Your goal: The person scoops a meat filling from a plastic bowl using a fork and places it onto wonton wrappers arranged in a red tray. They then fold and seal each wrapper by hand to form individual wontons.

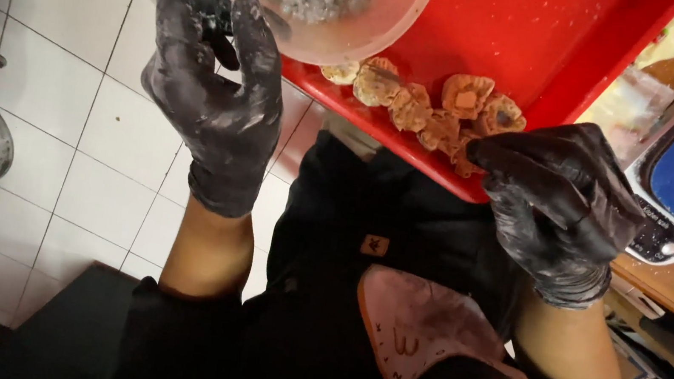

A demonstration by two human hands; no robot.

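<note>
Dumplings (441, 108) lined along the near rim of a red tray (543, 43), both gloved hands raised close by.

The right hand (562, 204) pinches one dumpling at the row's end, right at the tray's edge; a loose pinch could drop it onto the dark apron (334, 215). The left hand (216, 93), half-curled and holding nothing, sits beside the filling bowl (334, 1), which overhangs the rim and might tip if nudged.

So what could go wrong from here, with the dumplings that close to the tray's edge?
1. The dumplings sit in a row along the near rim of the red tray; a nudge from the right hand could push one off onto the lap.
2. The bowl overhangs the tray's corner beside the left hand and might tip.
</note>
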